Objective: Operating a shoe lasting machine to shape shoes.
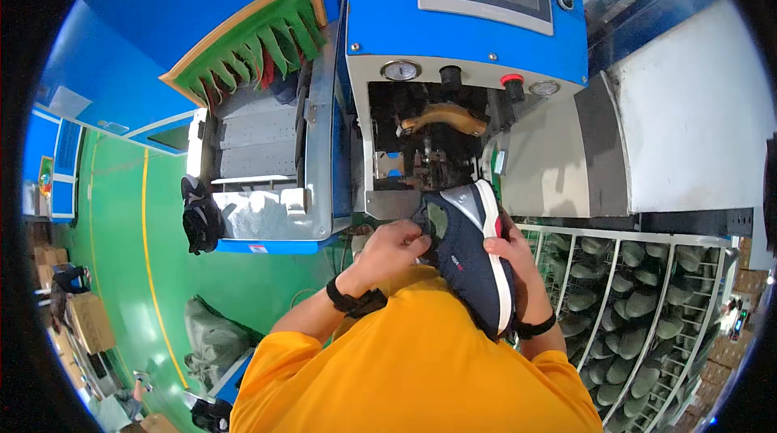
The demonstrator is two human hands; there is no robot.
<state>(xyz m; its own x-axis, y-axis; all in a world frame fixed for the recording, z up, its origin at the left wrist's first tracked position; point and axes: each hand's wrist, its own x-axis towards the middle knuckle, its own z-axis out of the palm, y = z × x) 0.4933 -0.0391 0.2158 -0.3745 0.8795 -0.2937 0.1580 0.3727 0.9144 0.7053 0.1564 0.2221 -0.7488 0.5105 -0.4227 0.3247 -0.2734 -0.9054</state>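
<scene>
Since the right hand (518, 257) grips the navy shoe (468, 267) by its sole (500, 291), brace there; go easy with the left hand (394, 247), curled by the collar (449, 224), can't tell if pinching.

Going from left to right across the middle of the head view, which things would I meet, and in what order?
Yellow floor line, black shoe, left hand, navy shoe, right hand, white-framed rack.
</scene>
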